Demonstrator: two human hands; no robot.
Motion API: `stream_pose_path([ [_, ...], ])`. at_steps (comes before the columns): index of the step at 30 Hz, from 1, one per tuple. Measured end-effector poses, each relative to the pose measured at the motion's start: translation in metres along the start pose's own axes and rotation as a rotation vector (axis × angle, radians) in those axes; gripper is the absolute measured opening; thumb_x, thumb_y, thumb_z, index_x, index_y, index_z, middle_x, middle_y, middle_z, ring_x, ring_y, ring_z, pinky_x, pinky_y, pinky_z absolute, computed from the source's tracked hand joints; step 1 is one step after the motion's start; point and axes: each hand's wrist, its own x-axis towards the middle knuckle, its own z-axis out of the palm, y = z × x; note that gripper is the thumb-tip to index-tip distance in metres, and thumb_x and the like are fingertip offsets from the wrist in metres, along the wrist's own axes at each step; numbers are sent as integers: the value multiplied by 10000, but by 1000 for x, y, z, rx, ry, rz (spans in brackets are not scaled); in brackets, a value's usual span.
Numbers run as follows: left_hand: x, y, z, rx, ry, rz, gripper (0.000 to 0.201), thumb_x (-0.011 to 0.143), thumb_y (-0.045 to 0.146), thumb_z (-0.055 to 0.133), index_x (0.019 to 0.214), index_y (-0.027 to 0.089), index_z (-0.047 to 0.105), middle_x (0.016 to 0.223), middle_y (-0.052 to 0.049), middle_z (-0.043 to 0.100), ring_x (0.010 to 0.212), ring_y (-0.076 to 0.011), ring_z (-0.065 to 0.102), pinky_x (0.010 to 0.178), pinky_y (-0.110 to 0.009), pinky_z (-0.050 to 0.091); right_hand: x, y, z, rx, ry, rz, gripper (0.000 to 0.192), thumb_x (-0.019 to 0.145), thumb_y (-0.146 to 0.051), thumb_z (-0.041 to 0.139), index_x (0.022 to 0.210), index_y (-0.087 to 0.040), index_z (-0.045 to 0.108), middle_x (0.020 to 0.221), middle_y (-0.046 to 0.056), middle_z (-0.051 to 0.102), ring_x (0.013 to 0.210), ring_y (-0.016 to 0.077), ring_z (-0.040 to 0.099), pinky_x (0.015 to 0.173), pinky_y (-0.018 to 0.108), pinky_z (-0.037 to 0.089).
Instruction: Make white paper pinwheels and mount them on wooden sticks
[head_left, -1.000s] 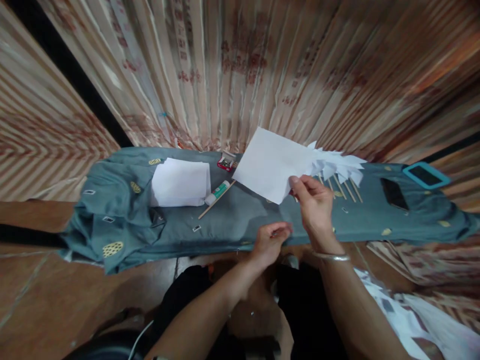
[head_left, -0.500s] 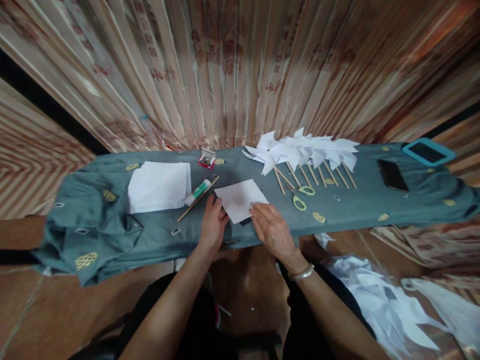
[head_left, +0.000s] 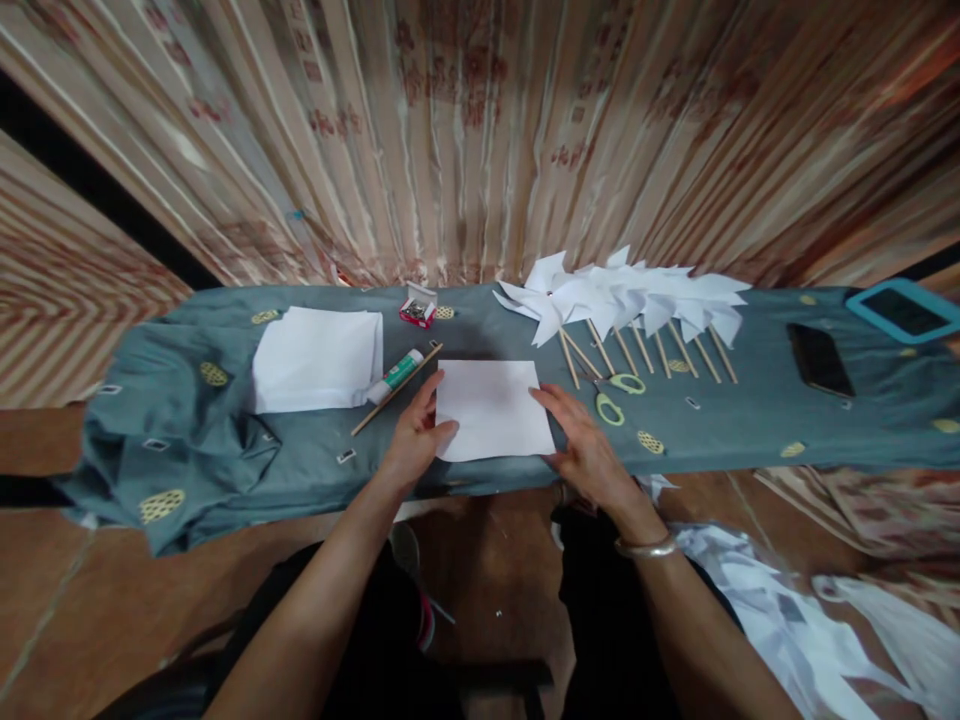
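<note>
A white sheet of paper [head_left: 495, 408] lies square to me near the front edge of the cloth-covered table, its near edge slightly curved. My left hand [head_left: 418, 430] grips its left side, thumb on top and fingers along the edge. On the opposite side my right hand [head_left: 583, 435] holds the right edge between fingers and thumb. Just left of the paper are a thin wooden stick [head_left: 397, 388] and a green-and-white glue stick [head_left: 396, 376]. Green-handled scissors [head_left: 616, 398] rest to the right, below a row of white paper pinwheels [head_left: 622, 300] on wooden sticks.
A stack of white paper [head_left: 319, 360] sits left on the teal cloth [head_left: 210, 430]. Behind is a small red box of metal pins [head_left: 417, 312]. A black phone [head_left: 820, 360] and a blue-framed tablet [head_left: 907, 308] lie right. White paper pieces [head_left: 787, 600] fill a floor bag; a curtain [head_left: 465, 150] hangs behind.
The paper has turned from a slanted position to lie straight and shows a larger face. My hands have moved apart to its left and right edges. The view has shifted slightly.
</note>
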Motion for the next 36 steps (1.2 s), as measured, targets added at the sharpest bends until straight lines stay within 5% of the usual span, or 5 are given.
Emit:
stream_pose_path([
  [7, 1, -10, 4, 187, -60, 48, 815, 595, 154, 717, 1387, 131, 527, 1188, -116, 704, 1023, -243, 669, 970, -369, 495, -3, 6, -14, 231, 74, 6, 183, 901, -271, 607, 1036, -293, 728, 1452, 59, 543, 1375, 246, 481, 1137, 495, 390],
  [16, -15, -2, 5, 770, -6, 524, 298, 868, 360, 620, 1107, 215, 724, 1273, -127, 659, 1229, -286, 572, 1086, -463, 416, 2, 8, -3, 358, 86, 81, 109, 886, -317, 647, 903, -245, 727, 1220, 79, 712, 1148, 223, 659, 1067, 454, 457],
  [21, -24, -5, 15, 890, -147, 507, 325, 944, 419, 505, 935, 208, 753, 953, -96, 762, 965, -264, 669, 958, -433, 459, 16, 10, 3, 374, 68, 99, 151, 878, -361, 645, 897, -234, 725, 1177, 78, 727, 1137, 228, 665, 1063, 443, 456],
  [29, -25, -9, 9, 910, -108, 471, 305, 913, 370, 560, 1094, 196, 733, 1016, -110, 747, 960, -266, 656, 905, -384, 501, 36, 10, 9, 378, 78, 145, 192, 834, -402, 659, 903, -241, 737, 1103, 50, 763, 1058, 238, 694, 1014, 407, 486],
  [36, -25, -7, 7, 881, -96, 467, 299, 905, 293, 543, 1131, 226, 727, 996, -81, 753, 907, -243, 667, 884, -364, 511, 33, 7, 5, 316, 67, 210, 271, 844, -443, 638, 901, -201, 747, 784, 5, 742, 689, 171, 647, 679, 292, 500],
])
